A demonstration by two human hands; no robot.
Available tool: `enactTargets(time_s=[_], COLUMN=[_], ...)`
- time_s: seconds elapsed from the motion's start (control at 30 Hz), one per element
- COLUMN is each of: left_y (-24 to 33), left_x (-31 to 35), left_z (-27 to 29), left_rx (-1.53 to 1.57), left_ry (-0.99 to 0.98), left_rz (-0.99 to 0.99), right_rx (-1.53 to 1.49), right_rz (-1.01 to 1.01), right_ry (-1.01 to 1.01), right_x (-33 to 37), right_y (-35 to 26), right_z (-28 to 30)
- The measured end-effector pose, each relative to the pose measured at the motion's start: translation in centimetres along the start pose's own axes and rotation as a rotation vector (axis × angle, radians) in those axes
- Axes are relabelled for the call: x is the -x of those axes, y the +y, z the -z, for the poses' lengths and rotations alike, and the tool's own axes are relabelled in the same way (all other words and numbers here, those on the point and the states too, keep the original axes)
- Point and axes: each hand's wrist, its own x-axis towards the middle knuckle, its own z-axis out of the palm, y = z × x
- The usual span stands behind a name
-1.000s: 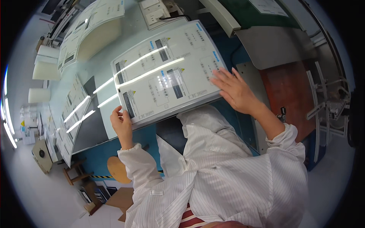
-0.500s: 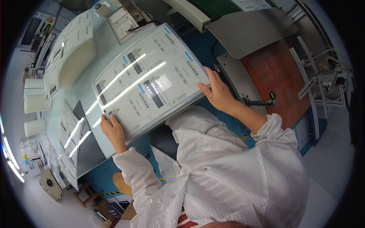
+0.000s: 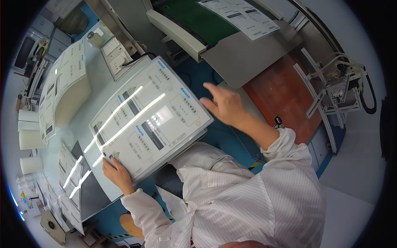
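Note:
A thick stack of large glossy printed label sheets lies on the pale work table, tilted, its near edge over the table's rim. My left hand rests on the stack's lower left corner, fingers pressing the top sheet. My right hand hovers just off the stack's right corner, fingers spread, holding nothing. Both arms wear white striped sleeves.
A second stack of printed sheets lies at the far left, with white rolls beside it. A grey socket strip sits behind the stack. A green conveyor carrying one sheet ends at a grey plate.
My right hand has let go of the stack's right edge and lifted off to the right. The view has shifted, bringing the conveyor in. My left hand stays on the lower left corner.

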Motion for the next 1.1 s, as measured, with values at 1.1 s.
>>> enactTargets(time_s=[1.1], left_y=[0.2], left_x=[0.5], left_z=[-0.3], left_rx=[0.013], left_ry=[0.082], left_rz=[0.031], right_rx=[0.437], right_rz=[-0.370], right_ry=[-0.229], right_x=[0.0], right_y=[11.9], right_z=[4.8])
